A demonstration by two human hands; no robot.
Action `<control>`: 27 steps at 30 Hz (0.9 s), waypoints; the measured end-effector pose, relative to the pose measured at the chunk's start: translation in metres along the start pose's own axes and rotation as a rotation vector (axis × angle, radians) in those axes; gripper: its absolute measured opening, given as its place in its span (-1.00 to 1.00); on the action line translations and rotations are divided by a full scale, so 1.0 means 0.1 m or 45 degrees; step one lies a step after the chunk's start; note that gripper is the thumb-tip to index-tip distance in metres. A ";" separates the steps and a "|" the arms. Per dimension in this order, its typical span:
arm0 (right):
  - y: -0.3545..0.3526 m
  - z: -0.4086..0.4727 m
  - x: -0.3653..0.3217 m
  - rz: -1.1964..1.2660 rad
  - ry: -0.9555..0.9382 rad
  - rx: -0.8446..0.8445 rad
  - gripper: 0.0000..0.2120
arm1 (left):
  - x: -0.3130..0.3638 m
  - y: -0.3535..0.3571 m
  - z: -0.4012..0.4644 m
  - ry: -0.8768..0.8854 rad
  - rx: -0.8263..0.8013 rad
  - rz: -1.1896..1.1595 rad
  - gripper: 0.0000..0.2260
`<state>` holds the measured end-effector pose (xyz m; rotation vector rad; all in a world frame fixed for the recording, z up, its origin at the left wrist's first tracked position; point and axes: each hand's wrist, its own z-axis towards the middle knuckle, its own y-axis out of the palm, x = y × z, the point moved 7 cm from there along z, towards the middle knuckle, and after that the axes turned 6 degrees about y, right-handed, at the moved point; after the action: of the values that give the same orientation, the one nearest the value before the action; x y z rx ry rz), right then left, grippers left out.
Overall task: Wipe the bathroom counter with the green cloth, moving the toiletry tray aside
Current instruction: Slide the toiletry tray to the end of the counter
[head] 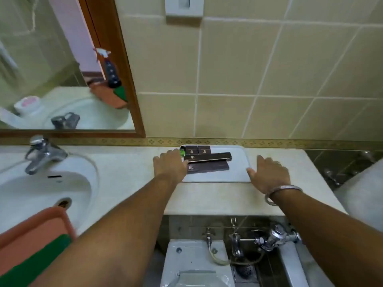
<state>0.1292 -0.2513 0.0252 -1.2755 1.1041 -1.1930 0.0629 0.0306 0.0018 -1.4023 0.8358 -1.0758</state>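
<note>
A pale toiletry tray (217, 177) lies on the beige counter (128, 168) against the tiled wall. It carries dark brown boxes (207, 159) and a small green-topped item (182, 152). My left hand (169, 164) is curled over the tray's left edge, thumb on top. My right hand (270, 172) lies flat, fingers spread, beside the tray's right edge, with the thumb tip touching the near right corner. The green cloth (37, 264) drapes over an orange basin (35, 226) at the bottom left, with neither hand touching it.
A white sink (41, 191) with a chrome tap (41, 154) fills the counter's left part. A wood-framed mirror (62, 69) hangs above it. Below the counter's front edge are pipes, valves (273, 239) and a white toilet tank (192, 262). The counter ends on the right near a grey fixture (364, 193).
</note>
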 end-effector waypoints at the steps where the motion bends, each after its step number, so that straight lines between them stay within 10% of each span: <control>1: 0.17 0.12 0.04 0.022 0.058 -0.078 -0.51 | -0.06 0.13 0.09 -0.047 -0.043 0.006 -0.69; 15: 1.07 1.11 -0.01 0.163 0.167 -0.307 -0.78 | -0.13 0.70 0.88 -0.135 -0.304 0.222 -0.80; 27: 1.14 0.08 0.61 0.439 0.285 -0.466 -0.88 | 0.25 0.57 0.39 -0.138 -0.291 0.155 -0.83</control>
<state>0.1449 -0.3174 -0.0850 -1.1716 1.6915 -0.9122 0.1134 0.0137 -0.0496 -1.5632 0.9751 -0.8237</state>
